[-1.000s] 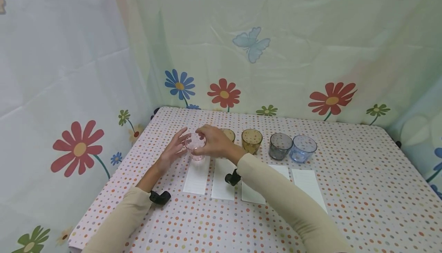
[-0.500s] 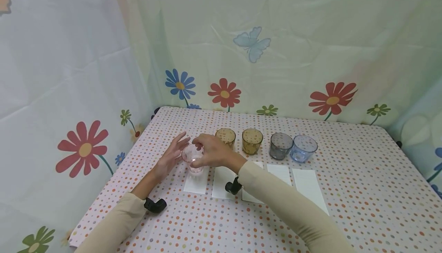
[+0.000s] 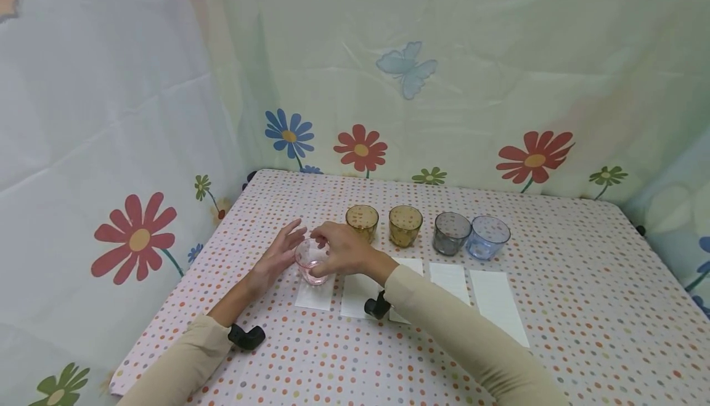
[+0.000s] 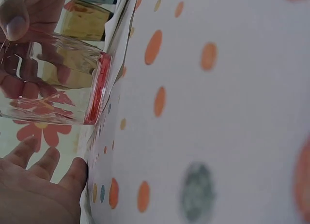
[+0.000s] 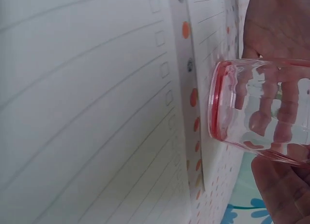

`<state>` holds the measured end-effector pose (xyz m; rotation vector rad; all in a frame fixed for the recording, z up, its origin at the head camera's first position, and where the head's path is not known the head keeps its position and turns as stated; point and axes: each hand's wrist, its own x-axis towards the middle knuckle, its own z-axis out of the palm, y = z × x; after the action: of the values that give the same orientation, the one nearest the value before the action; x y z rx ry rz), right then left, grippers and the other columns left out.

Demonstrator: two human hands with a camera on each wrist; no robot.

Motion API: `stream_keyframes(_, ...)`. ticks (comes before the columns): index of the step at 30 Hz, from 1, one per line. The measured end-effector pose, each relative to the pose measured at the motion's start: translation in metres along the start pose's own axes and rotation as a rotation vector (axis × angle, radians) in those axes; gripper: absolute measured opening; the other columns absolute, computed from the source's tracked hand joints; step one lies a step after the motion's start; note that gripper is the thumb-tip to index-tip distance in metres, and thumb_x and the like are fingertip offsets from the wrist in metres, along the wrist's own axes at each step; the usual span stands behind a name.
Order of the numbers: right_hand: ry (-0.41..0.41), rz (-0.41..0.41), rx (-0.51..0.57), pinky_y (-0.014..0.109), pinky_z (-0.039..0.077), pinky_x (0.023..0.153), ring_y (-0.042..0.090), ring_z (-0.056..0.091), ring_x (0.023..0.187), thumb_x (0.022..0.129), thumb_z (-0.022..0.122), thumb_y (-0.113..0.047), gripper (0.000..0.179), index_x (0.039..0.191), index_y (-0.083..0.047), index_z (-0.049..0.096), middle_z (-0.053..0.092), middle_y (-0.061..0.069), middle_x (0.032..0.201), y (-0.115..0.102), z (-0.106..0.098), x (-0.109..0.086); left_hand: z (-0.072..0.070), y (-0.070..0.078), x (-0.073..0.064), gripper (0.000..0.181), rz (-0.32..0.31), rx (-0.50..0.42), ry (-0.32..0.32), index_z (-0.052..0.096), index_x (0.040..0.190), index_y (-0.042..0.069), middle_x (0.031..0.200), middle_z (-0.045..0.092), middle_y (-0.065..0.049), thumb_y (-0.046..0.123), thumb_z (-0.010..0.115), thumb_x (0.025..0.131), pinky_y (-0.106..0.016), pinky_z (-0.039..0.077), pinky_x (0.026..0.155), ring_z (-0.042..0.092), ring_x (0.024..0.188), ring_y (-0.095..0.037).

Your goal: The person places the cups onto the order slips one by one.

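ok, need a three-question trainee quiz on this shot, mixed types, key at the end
1. Multiple choice: which hand grips the pink glass?
A) left
B) right
C) neither
2. True or false: in the head view, the grey glass is the rightmost in the row behind the paper sheets.
3. Count: how many glasses stand in that row?

Key
1. B. The right hand grips it; the left hand is open beside it.
2. False. The blue glass is.
3. Four: left amber glass, right amber glass, grey, blue.
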<state>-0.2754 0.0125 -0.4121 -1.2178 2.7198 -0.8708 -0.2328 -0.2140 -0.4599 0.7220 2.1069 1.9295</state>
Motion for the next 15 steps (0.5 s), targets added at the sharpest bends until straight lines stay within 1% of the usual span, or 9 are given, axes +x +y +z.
stream_keyframes(2,0.006,-0.013,-0.004,0.028,0.052,0.079,0.021,0.063,0.095,0.071,0.084,-0.042,0.071,0.127,-0.003,0.064,0.066,0.006,0.107,-0.001,0.002,0.001,-0.001,0.000,-0.002,0.071,0.007,0.004,0.005,0.004,0.164,0.022,0.169,0.005,-0.021,0.022,0.036,0.101,-0.072,0.004,0.118,0.001,0.155,-0.042)
stream_keyframes(5,0.002,-0.021,-0.014,0.027,0.051,0.078,0.020,0.063,0.095,0.072,0.083,-0.043,0.072,0.129,-0.003,0.063,0.066,0.006,0.107,-0.003,0.004,0.001,-0.002,0.001,-0.006,0.071,0.033,-0.002,0.003,0.004,0.164,0.020,0.168,0.005,-0.023,0.016,0.037,0.101,-0.072,0.004,0.118,0.001,0.154,-0.044)
stream_keyframes(7,-0.006,-0.014,-0.017,0.028,0.051,0.080,0.020,0.062,0.096,0.073,0.083,-0.043,0.072,0.130,-0.004,0.063,0.066,0.006,0.109,-0.004,0.003,0.000,-0.002,-0.001,-0.006,0.072,0.051,-0.006,-0.007,0.003,0.164,0.018,0.167,0.004,-0.025,0.014,0.038,0.100,-0.071,0.005,0.119,0.001,0.154,-0.046)
stream_keyframes(9,-0.029,0.003,-0.016,0.031,0.053,0.083,0.020,0.062,0.100,0.074,0.084,-0.044,0.076,0.135,-0.004,0.061,0.066,0.006,0.114,-0.005,0.001,-0.002,-0.002,-0.002,-0.005,0.074,0.061,-0.009,-0.015,0.003,0.164,0.017,0.167,0.004,-0.026,0.012,0.041,0.100,-0.070,0.006,0.119,0.002,0.154,-0.046)
stream_keyframes(11,-0.055,0.019,-0.006,0.035,0.054,0.088,0.021,0.063,0.106,0.075,0.085,-0.046,0.083,0.141,-0.005,0.056,0.065,0.008,0.125,-0.005,-0.004,-0.006,0.000,-0.002,-0.003,0.078,0.065,0.004,-0.013,0.004,0.164,0.016,0.167,0.006,-0.026,0.012,0.046,0.098,-0.071,0.007,0.119,0.005,0.153,-0.047)
stream_keyframes(13,-0.068,0.020,0.011,0.038,0.055,0.093,0.023,0.063,0.114,0.079,0.083,-0.046,0.086,0.147,-0.006,0.051,0.062,0.011,0.136,-0.005,-0.012,-0.010,0.001,-0.001,0.000,0.084,0.073,0.032,-0.010,0.005,0.164,0.016,0.167,0.009,-0.026,0.013,0.054,0.096,-0.072,0.010,0.118,0.008,0.153,-0.047)
stream_keyframes(15,-0.053,0.012,0.033,0.041,0.055,0.095,0.026,0.063,0.118,0.084,0.079,-0.044,0.083,0.150,-0.007,0.047,0.059,0.013,0.142,-0.005,-0.022,-0.014,0.002,0.001,0.003,0.090,0.084,0.063,-0.001,0.007,0.164,0.017,0.166,0.013,-0.026,0.015,0.064,0.093,-0.073,0.013,0.117,0.013,0.152,-0.047)
